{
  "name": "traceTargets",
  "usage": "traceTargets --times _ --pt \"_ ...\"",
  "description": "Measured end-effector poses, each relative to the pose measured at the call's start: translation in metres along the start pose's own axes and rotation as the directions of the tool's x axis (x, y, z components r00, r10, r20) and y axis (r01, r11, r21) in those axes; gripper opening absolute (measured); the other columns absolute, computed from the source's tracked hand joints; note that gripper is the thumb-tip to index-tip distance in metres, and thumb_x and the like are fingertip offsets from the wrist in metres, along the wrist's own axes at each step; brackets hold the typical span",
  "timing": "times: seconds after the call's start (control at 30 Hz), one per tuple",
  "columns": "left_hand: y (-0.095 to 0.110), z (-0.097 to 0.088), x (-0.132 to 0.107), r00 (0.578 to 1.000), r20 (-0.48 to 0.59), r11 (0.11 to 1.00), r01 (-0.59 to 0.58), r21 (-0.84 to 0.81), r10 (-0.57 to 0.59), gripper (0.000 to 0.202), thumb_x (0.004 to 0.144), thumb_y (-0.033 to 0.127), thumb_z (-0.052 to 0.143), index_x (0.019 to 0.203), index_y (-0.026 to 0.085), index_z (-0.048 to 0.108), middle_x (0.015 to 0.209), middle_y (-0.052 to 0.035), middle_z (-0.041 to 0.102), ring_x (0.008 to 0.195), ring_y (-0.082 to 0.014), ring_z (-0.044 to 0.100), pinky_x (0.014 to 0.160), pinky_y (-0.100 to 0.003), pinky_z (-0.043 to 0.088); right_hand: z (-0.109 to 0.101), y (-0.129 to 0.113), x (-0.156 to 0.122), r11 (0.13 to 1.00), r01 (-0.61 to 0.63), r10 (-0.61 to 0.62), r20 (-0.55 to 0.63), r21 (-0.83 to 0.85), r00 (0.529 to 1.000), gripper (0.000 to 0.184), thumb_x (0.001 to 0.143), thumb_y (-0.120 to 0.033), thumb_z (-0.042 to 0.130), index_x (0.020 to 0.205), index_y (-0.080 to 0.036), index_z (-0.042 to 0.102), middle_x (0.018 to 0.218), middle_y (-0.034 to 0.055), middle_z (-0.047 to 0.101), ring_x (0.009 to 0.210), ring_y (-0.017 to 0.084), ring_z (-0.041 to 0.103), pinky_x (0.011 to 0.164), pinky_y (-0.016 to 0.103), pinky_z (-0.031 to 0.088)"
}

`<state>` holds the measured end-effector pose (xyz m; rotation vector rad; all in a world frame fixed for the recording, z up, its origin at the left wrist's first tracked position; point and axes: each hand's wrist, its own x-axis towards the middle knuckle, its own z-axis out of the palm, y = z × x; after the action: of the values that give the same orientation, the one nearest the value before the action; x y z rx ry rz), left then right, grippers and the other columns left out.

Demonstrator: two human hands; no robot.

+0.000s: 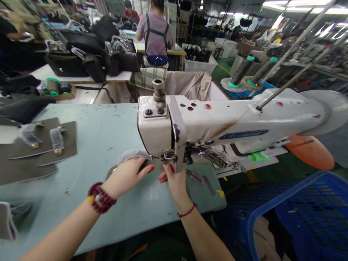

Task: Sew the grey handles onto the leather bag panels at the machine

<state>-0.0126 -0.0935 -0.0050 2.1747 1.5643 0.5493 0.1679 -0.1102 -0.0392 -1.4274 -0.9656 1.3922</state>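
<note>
At the head of a white industrial sewing machine [228, 119], a dark grey bag panel [156, 165] lies partly under the needle area. A plastic-wrapped handle [130, 155] curves up from it. My left hand [129, 175] is closed over the panel's left part, its thumb stretched along the surface and its other fingers partly hidden. My right hand [175, 181] is just below the presser foot, fingers bent against the panel's right edge; the machine's guard bar hides part of it. Pink-handled thread snips [195, 176] lie right of my right hand.
Grey panels with wrapped handles [57, 141] lie at left on the pale green table [108, 224]. A blue plastic basket [252, 217] stands at lower right. Black bags [70, 59] crowd a table behind. Thread cones [243, 72] stand behind the machine; a co-worker [156, 32] sits beyond.
</note>
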Motion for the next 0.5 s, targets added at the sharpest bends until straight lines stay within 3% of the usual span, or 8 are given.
traceTargets --times 0.07,0.13,0.17,0.2,0.27,0.33,0.4,0.5 --pt "0.016 0.015 -0.037 0.993 -0.117 0.994 0.015 -0.11 -0.028 0.03 0.088 0.041 0.052 0.105 0.02 0.065 0.104 -0.011 0.067 0.104 -0.0272 0.058 0.094 -0.043 0.043 -0.001 0.001 0.0 1.0 0.017 -0.017 0.007 -0.007 1.0 0.049 0.083 -0.058 0.052 0.061 -0.015 0.06 0.05 0.0047 0.064 0.039 0.013 0.058 0.041 0.02 0.048" --pt "0.031 0.04 -0.065 0.985 -0.137 0.923 0.043 -0.382 -0.103 0.023 0.09 0.036 0.051 0.101 0.022 0.065 0.106 -0.01 0.064 0.103 -0.0251 0.057 0.092 -0.04 0.044 -0.002 0.001 0.0 0.999 0.041 -0.04 0.021 -0.019 0.999 0.049 0.083 -0.057 0.052 0.06 -0.015 0.059 0.05 0.0045 0.064 0.038 0.012 0.057 0.041 0.02 0.048" --pt "0.038 0.055 -0.072 0.983 -0.068 0.827 0.107 -0.553 -0.172 0.024 0.089 0.038 0.051 0.102 0.023 0.064 0.102 -0.0095 0.064 0.098 -0.0241 0.058 0.087 -0.039 0.046 -0.002 0.0 0.0 0.998 0.05 -0.049 0.03 -0.024 0.998 0.049 0.083 -0.057 0.052 0.059 -0.015 0.059 0.05 0.0045 0.064 0.038 0.012 0.057 0.042 0.02 0.048" --pt "0.044 0.069 -0.073 0.972 0.016 0.676 0.174 -0.716 -0.233 0.03 0.089 0.042 0.052 0.109 0.022 0.061 0.1 -0.0098 0.063 0.093 -0.0235 0.059 0.08 -0.037 0.049 -0.003 0.0 0.0 0.998 0.056 -0.055 0.04 -0.029 0.998 0.048 0.083 -0.057 0.052 0.06 -0.015 0.059 0.05 0.0045 0.065 0.038 0.012 0.057 0.042 0.021 0.048" --pt "0.054 0.091 -0.061 0.934 0.087 0.31 0.201 -0.929 -0.346 0.045 0.085 0.053 0.052 0.115 0.019 0.057 0.102 -0.0117 0.061 0.09 -0.0231 0.058 0.072 -0.035 0.049 -0.005 -0.001 0.001 0.998 0.057 -0.055 0.063 -0.039 0.997 0.047 0.084 -0.056 0.052 0.062 -0.016 0.06 0.052 0.0046 0.065 0.039 0.013 0.058 0.042 0.021 0.048" --pt "0.058 0.099 -0.038 0.916 0.115 0.042 0.141 -0.989 -0.385 0.05 0.082 0.058 0.054 0.105 0.015 0.062 0.091 -0.01 0.061 0.081 -0.0201 0.057 0.069 -0.032 0.047 -0.007 -0.001 0.002 0.995 0.07 -0.064 0.079 -0.065 0.995 0.045 0.085 -0.055 0.052 0.063 -0.016 0.061 0.053 0.0046 0.066 0.041 0.014 0.059 0.043 0.022 0.049" --pt "0.057 0.094 -0.016 0.908 0.168 -0.102 0.139 -0.985 -0.384 0.043 0.08 0.056 0.059 0.082 0.013 0.066 0.07 -0.0038 0.057 0.067 -0.0155 0.052 0.066 -0.03 0.044 -0.009 -0.002 0.003 0.989 0.1 -0.091 0.084 -0.107 0.992 0.045 0.085 -0.054 0.052 0.063 -0.016 0.061 0.054 0.0048 0.066 0.042 0.014 0.06 0.045 0.022 0.05" --pt "0.046 0.08 -0.002 0.858 0.316 -0.155 0.276 -0.949 -0.405 0.034 0.073 0.046 0.071 0.065 0.013 0.067 0.058 0.0004 0.052 0.061 -0.0128 0.047 0.064 -0.028 0.041 -0.012 -0.002 0.002 0.987 0.111 -0.098 0.113 -0.114 0.989 0.044 0.084 -0.053 0.053 0.067 -0.014 0.064 0.057 0.0053 0.068 0.044 0.014 0.061 0.049 0.023 0.051"
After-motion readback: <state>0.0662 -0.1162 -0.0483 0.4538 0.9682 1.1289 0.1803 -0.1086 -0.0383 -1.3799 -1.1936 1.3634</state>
